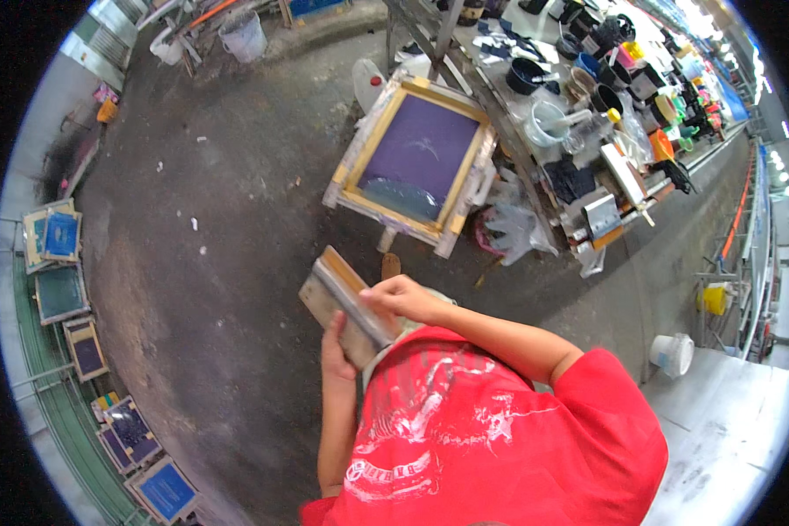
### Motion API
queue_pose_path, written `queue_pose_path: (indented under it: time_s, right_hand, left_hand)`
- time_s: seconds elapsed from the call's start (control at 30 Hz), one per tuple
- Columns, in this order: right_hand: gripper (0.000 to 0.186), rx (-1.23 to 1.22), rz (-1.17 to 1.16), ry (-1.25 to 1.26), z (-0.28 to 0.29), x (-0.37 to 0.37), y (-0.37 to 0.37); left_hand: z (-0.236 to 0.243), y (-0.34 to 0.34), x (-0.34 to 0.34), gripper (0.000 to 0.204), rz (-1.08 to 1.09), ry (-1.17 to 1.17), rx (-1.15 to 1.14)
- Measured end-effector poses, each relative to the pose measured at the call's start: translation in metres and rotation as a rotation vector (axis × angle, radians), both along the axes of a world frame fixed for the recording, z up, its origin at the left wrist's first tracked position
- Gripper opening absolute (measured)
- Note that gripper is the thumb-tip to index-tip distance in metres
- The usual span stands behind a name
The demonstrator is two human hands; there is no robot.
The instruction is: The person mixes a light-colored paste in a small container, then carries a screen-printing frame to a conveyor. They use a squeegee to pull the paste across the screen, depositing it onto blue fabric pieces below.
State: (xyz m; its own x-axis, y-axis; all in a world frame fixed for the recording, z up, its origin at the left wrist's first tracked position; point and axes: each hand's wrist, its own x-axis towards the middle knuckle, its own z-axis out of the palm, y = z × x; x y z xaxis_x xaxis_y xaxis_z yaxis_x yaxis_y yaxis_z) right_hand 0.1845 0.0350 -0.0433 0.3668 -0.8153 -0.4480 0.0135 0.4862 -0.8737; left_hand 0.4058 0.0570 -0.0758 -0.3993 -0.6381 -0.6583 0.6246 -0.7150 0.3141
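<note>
My left hand (336,349) grips the lower left side of a squeegee-like tool (329,312) with a pale flat face, a grey metal strip and a brown wooden edge, held tilted in front of my body. My right hand (399,300) has its curled fingers on the tool's right side, slightly blurred. Beyond it, a framed screen (416,145) with purple mesh and taped, pale borders rests on a stand. A glossy, lighter patch crosses the lower part of its mesh.
A crowded workbench (526,153) with tubs, bottles and tools runs along the upper right. Plastic bags (522,223) lie under its edge. Framed screens (61,235) lean along the left side. A white bucket (672,352) is at the right, another pail (241,37) at the top.
</note>
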Motion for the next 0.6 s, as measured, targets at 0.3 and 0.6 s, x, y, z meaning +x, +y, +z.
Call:
queue_pose_path:
  time_s: [0.3, 0.6]
  right_hand:
    - [0.054, 0.308, -1.544, 0.191, -0.164, -0.207, -0.062]
    - [0.058, 0.304, -1.601, -0.312, -0.212, -0.187, -0.106]
  left_hand:
    - [-0.003, -0.095, 0.025, 0.069, 0.194, -0.05, -0.039]
    - [0.018, -0.242, 0.14, 0.07, 0.214, -0.452, -0.029]
